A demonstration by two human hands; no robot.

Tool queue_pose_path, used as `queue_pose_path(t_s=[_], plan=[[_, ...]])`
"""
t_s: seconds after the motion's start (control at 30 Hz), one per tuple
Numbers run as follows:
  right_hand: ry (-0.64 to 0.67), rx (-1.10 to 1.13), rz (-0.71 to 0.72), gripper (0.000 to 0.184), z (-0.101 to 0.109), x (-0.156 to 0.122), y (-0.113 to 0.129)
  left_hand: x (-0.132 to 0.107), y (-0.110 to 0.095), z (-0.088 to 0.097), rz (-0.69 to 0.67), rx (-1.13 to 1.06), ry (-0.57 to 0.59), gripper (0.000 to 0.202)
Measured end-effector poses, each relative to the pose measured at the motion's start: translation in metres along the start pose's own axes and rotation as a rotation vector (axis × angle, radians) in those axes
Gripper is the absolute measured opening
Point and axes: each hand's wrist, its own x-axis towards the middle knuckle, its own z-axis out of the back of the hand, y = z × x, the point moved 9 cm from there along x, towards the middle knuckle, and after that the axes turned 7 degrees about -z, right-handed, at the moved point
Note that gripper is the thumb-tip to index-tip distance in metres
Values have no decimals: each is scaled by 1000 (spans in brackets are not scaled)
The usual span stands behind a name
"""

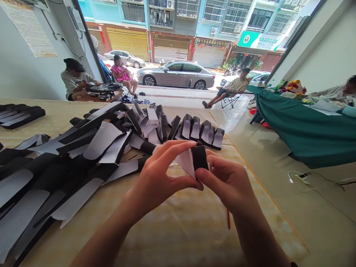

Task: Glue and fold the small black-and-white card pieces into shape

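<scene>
My left hand and my right hand are both closed, pinching a folded black-and-white paper strip between their fingertips, held up over the cream marbled tabletop, just beside a large heap of similar black-and-white strips.

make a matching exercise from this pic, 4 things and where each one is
Things
1. silver sedan
2. green tablecloth
3. black-and-white strip
4. thin red stick

Places
A. pinched between the left hand and right hand
B. on the street outside the open front
C. on the mottled table cover, below the hands
D. draped over a table at the right

Pairs: 1-B, 2-D, 3-A, 4-C
</scene>
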Motion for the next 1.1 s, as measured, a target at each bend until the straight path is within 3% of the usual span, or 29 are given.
queue_pose_path(t_s=[0.17,0.33,0.47,0.6,0.8,0.93,1.1], plan=[[35,-19,-44,25,1,1,-4,0,0,-2,4,-19,11,57],[167,-30,-110,18,-4,3,-13,-2,8,-4,82,-16,35,55],[248,-68,-146,12,-7,4,-18,-1,6,-7,40,4,55,54],[246,-67,-124,16,-3,5,-14,-1,7,-9,28,25,63,53],[196,-6,-72,24,10,8,-11,-8,26,-9,198,-114,-32,65],[108,-96,-62,21,14,8,-11,-16,41,-29,437,-283,162,64],[137,-128,-120,26,6,6,-17,-22,39,-55,555,-605,437,36]])
